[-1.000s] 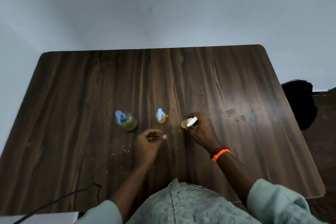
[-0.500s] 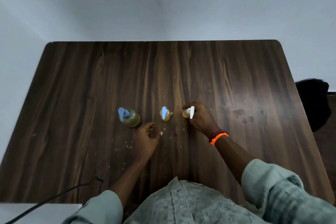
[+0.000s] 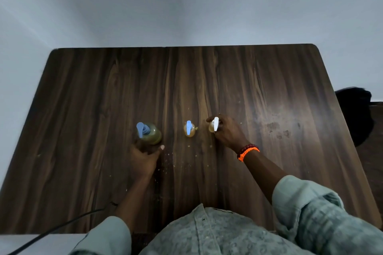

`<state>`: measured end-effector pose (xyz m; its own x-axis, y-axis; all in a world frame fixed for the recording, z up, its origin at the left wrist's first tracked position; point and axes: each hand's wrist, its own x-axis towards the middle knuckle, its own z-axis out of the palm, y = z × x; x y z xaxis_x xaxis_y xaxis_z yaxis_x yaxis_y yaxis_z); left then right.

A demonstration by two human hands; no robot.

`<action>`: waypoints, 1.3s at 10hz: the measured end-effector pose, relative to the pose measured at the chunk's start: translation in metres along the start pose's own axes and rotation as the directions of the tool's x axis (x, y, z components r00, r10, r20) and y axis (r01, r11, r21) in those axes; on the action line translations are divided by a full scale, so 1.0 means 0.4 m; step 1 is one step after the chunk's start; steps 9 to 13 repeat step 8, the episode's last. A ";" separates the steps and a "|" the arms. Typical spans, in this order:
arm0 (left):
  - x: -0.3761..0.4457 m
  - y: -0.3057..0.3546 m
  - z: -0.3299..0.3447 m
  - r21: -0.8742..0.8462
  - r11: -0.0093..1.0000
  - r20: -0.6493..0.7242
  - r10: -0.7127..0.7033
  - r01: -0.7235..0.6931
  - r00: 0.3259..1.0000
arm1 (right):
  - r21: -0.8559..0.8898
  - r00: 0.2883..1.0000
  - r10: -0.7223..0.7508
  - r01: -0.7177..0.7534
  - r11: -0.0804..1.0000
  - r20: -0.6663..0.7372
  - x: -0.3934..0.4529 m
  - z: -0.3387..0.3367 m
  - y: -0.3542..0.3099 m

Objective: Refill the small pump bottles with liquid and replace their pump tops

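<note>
We saw a person in a pale grey-green shirt w/ a faint mottled print; a buttoned placket ran up the front, approx. centre, w/ small dark buttons. Both sleeves were rolled back above the forearms: the left sleeve ended in a smooth, plain fold, the right sleeve bunched into a thick, creased cuff. The forearms were bare below the rolls. On the right wrist sat two bands side by side: a bright orange braided bracelet and a dark red beaded bracelet nearer the hand. No rings or watch were visible to us on either hand.
</note>
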<state>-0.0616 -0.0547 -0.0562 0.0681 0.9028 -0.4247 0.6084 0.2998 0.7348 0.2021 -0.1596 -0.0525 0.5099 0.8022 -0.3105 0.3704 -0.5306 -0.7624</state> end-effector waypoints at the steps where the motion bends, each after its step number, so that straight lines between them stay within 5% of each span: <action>1: 0.003 0.027 -0.006 -0.031 0.996 -0.027 0.089 -0.089 0.996 | 0.003 1.000 0.010 -0.010 1.000 0.001 0.001 0.000 0.000; 7: 0.051 0.034 0.003 0.049 0.983 0.054 0.172 -0.174 0.984 | -0.120 0.983 0.134 -0.119 0.986 0.126 -0.019 -0.001 0.028; 13: 0.041 0.024 -0.010 0.131 0.977 0.091 0.155 -0.166 0.984 | -0.125 0.982 0.179 -0.170 0.977 0.058 -0.056 -0.008 0.060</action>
